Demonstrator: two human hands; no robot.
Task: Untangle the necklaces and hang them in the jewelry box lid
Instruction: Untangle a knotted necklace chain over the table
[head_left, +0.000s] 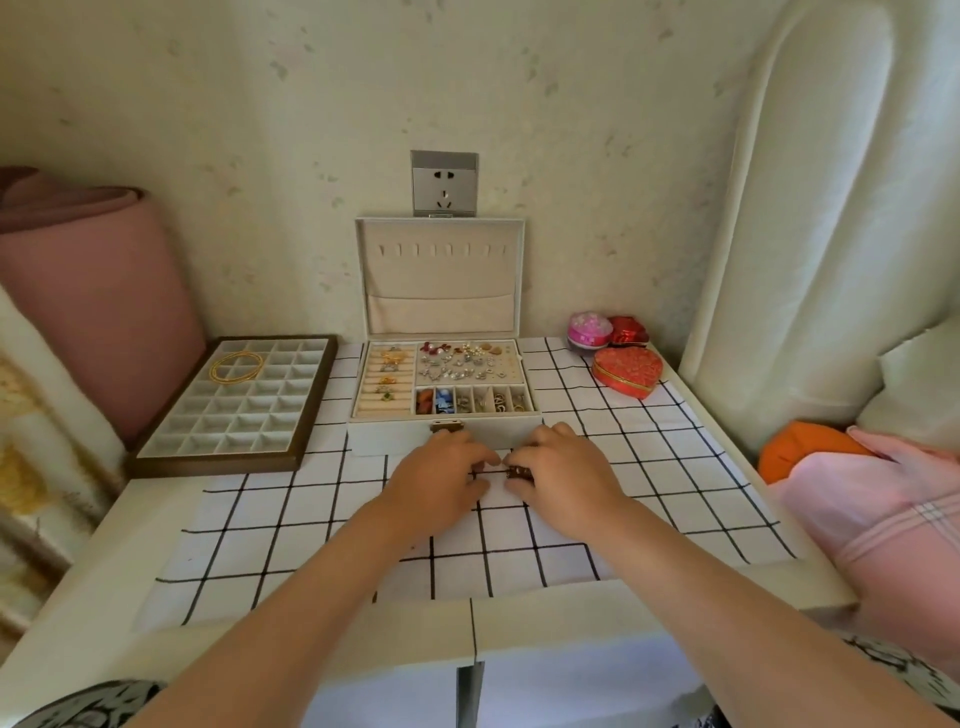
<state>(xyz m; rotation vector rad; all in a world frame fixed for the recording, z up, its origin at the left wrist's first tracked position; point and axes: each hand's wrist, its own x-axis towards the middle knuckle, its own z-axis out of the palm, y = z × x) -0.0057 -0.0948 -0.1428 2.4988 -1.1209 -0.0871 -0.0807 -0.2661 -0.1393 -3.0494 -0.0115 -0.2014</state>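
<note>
A white jewelry box (395, 439) stands open at the back of the table. Its upright lid (440, 275) shows a row of bare hooks and a pocket. Just in front of the box, my left hand (441, 486) and my right hand (563, 478) meet over the checked cloth. Between their fingertips they pinch a thin dark necklace with a small brown pendant (519, 472). Most of the chain is hidden under my fingers. A gold necklace (236, 367) lies coiled in the compartment tray (156, 457) at the left.
The box's compartments hold rings, earrings and small charms. A red heart-shaped box (626, 371), a pink round tin (588, 330) and a red wrapped item (628, 330) sit at the back right. Pink and orange fabrics (857, 478) lie at the table's right edge.
</note>
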